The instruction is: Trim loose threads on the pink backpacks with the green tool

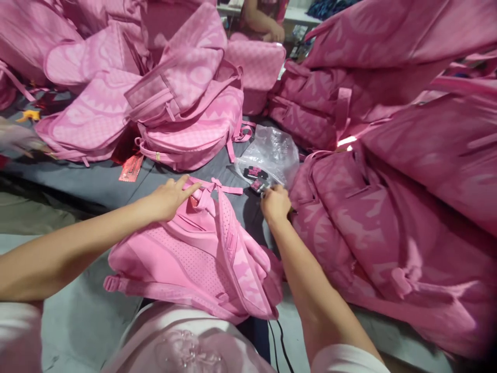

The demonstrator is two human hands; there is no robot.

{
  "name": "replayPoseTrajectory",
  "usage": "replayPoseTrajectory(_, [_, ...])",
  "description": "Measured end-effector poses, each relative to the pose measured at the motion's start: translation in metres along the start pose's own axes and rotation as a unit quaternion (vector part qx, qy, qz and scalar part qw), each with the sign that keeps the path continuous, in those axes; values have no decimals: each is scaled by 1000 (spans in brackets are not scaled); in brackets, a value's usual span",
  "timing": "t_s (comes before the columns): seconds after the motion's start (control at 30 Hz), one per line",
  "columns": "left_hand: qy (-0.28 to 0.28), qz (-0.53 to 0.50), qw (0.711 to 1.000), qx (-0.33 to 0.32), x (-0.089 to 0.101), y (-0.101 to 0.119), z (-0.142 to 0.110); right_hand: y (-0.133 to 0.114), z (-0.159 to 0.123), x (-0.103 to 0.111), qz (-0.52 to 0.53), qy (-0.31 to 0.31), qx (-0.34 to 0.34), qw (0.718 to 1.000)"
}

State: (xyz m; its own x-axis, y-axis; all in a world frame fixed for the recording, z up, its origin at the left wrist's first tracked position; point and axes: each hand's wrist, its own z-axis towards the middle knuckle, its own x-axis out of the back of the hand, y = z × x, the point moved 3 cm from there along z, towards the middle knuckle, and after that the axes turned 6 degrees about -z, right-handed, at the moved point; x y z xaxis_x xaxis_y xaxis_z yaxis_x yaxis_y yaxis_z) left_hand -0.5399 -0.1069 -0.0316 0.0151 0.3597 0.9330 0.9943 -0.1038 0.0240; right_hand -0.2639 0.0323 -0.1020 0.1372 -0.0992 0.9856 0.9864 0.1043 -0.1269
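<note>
1. Gray cloth-covered table (99, 178) in a workroom, heaped with pink patterned backpacks. One large pile (368, 223) fills the right side; another group (190, 124) spreads across the left and middle.
2. Pink backpack (194, 254) in front of the person, at the near edge of the table and just above the lap. Its strap side faces up and toward the person. Its longer spread runs left to right, sloping slightly down to the right, while a narrower corner points away, toward the table. It looks soft and slightly slumped: plain pink back panel with a dotted mesh area, patterned straps, and a buckle at lower left.
3. Clear plastic bag (277, 150), crumpled, on the table beyond the backpack.
4. Co-worker's arm (260, 20), bent, at the top behind the table. A second co-worker's hand, blurred, is at far left.
5. Left hand (169, 199): fingers grasp the backpack's far upper edge.
6. Right hand (275, 204): fingers curl beside the plastic bag; I cannot tell whether they hold anything.
7. Small black-and-pink pieces (256, 177) at the bag's near end, just beyond the right fingers.
8. Red tag (131, 168) on the table.
</note>
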Motion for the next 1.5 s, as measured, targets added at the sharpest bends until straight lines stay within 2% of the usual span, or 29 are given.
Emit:
replayPoseTrajectory(0.07, [5,-7,1000,-3,-1,-1,-2,-6,-14,24,36,21,-1,999])
replayPoseTrajectory(0.13, [13,-13,1000,-5,-3,-3,-2,-18,-34,46,157,21,23,987])
replayPoseTrajectory(0.2, [30,-31,999,2,-6,-5,-1,-36,-58,61,318,-12,64,946])
replayPoseTrajectory(0.27, [51,-70,996,15,-9,-9,-1,-58,-82,66,407,-63,107,905])
replayPoseTrajectory(0.33, [73,-132,988,26,-13,-13,-4,-80,-101,64,370,-116,153,909])
replayPoseTrajectory(0.4, [112,-209,971,20,-19,-18,-13,-98,-113,61,282,-139,184,931])
replayPoseTrajectory(0.47, [179,-278,944,10,-27,-24,-30,-111,-120,59,195,-146,208,947])
replayPoseTrajectory(0.53, [234,-328,915,28,-38,-30,-51,-121,-124,59,135,-159,233,950])
replayPoseTrajectory(0.6, [240,-359,900,69,-53,-35,-71,-131,-128,57,79,-192,270,940])
replayPoseTrajectory(0.67, [215,-371,898,97,-66,-38,-84,-144,-130,52,15,-213,322,923])
replayPoseTrajectory(0.77, [210,-361,903,100,-76,-40,-87,-163,-130,44,-50,-216,390,894])
replayPoseTrajectory(0.93, [214,-351,907,92,-83,-44,-76,-177,-131,46,-79,-215,430,873])
replayPoseTrajectory(1.1, [214,-342,910,92,-87,-50,-76,-180,-130,48,-83,-195,414,885])
replayPoseTrajectory(1.2, [219,-328,915,79,-87,-51,-80,-193,-130,42,-15,-181,414,892])
replayPoseTrajectory(1.33, [226,-315,919,66,-96,-57,-84,-219,-134,41,60,-176,461,868])
replayPoseTrajectory(1.43, [228,-308,921,66,-107,-73,-75,-232,-128,46,30,-176,489,854])
replayPoseTrajectory(1.5, [224,-315,920,66,-110,-80,-70,-229,-127,50,-3,-171,510,843])
